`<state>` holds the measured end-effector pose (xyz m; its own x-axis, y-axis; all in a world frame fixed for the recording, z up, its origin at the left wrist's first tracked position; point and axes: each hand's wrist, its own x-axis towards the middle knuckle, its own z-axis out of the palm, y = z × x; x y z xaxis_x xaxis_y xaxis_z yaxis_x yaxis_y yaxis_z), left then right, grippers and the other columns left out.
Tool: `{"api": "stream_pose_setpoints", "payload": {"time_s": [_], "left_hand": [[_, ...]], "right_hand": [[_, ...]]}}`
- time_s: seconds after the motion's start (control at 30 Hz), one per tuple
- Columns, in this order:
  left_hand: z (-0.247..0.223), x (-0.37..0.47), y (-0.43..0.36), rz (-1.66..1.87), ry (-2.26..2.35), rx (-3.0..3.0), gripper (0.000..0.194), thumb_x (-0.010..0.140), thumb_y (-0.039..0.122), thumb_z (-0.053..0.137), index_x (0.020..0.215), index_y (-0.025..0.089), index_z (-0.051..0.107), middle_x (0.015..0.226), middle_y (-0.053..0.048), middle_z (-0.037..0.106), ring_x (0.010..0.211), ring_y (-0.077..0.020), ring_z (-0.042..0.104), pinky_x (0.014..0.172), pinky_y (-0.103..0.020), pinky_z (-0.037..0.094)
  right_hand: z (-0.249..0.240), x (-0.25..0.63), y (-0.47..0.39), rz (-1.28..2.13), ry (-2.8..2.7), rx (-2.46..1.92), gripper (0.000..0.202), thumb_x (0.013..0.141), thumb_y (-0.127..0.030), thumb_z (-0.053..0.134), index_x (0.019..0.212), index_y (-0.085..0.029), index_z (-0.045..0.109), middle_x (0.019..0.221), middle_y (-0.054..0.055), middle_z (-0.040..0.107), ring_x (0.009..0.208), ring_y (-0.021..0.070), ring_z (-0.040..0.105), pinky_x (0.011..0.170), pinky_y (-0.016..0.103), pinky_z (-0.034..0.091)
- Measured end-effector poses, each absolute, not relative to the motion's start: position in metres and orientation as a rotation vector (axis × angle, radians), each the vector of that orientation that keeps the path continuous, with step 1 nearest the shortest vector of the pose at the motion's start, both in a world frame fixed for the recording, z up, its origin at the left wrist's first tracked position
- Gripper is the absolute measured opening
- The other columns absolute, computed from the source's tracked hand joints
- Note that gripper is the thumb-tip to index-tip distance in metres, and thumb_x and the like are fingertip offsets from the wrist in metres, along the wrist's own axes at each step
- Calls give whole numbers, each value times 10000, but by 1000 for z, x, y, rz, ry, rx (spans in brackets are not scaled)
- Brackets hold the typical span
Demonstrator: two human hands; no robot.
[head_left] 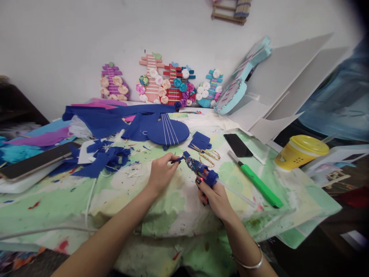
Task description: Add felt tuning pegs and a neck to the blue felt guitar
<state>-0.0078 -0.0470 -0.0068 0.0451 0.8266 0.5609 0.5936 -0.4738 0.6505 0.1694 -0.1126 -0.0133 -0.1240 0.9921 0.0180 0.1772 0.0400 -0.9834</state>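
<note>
My left hand (pixel 163 169) pinches a small dark blue strip (pixel 179 159) near the middle of the table. In my right hand (pixel 211 194) is a blue hot glue gun (pixel 203 171), a clear glue stick poking out of its back. The gun's nozzle points up and left, close to the strip; whether they touch I cannot tell. Beyond my hands lies a blue guitar-shaped piece (pixel 168 130) with white strings. Gold-handled scissors (pixel 209 155) lie just past the glue gun, beside small blue squares (pixel 201 140).
A green cutter (pixel 261 185), a black phone (pixel 238 145) and a yellow lidded cup (pixel 301 152) are at the right. Blue scraps (pixel 99 159) and another phone (pixel 37 161) lie left. Decorated guitars (pixel 174 82) stand along the wall. A white cord (pixel 46 231) crosses the front left.
</note>
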Motion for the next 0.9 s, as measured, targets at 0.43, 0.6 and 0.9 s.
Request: {"api": "stream_pose_setpoints", "payload": {"time_s": [0.43, 0.6, 0.9], "left_hand": [[-7, -9, -48, 1420, 1432, 2085, 91, 760, 151, 611, 802, 178, 686, 795, -8, 733, 753, -160, 675, 726, -256, 480], [-7, -9, -47, 1403, 1431, 2092, 98, 756, 140, 607, 800, 185, 682, 794, -5, 732, 748, -159, 672, 722, -260, 480], [-6, -8, -49, 1400, 1422, 2081, 79, 756, 156, 602, 777, 189, 671, 767, -6, 725, 728, -164, 672, 712, -268, 480]], "right_hand": [[-19, 171, -113, 1034, -1527, -1290, 368, 872, -450, 449, 589, -217, 409, 443, -50, 410, 440, 101, 392, 457, 239, 330], [-15, 170, -114, 992, -1540, -1282, 359, 873, -433, 448, 588, -219, 402, 442, -54, 404, 448, 103, 395, 481, 245, 326], [-5, 165, -117, 841, -1612, -1305, 284, 825, -355, 498, 593, -217, 411, 500, -45, 429, 507, 111, 384, 505, 244, 309]]}}
